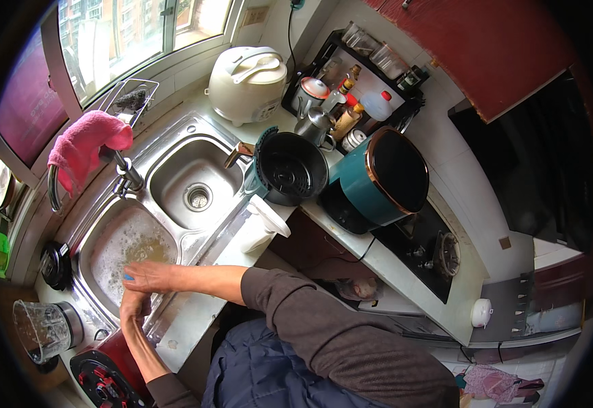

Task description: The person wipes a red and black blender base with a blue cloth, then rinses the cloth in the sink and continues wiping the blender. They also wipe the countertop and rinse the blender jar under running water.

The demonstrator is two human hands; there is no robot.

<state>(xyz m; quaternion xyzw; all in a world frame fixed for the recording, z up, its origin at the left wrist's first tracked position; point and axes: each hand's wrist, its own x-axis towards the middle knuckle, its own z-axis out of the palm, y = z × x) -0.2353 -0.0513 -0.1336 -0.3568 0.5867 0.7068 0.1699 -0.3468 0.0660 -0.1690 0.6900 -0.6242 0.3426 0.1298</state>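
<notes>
My left hand [136, 304] and my right hand [148, 276] meet over the near edge of the left sink basin [92, 250], which holds cloudy, foamy water. The right hand lies across the left, and a small bit of blue [129, 278] shows at its fingers. What the fingers hold, if anything, is hidden. A pink cloth [87, 145] hangs over the faucet [129, 176] beyond the basin. The second basin [179, 163] has a drain strainer [198, 197] and no standing water. A black air fryer basket [292, 166] with a teal front stands beside it.
A white spray bottle [260, 227] stands at the counter's front edge. A teal air fryer [378, 183], a rice cooker [248, 84] and a kettle [316, 125] stand to the right. A clear blender jug [46, 329], a black lid [55, 265] and a red blender base [107, 380] are at left.
</notes>
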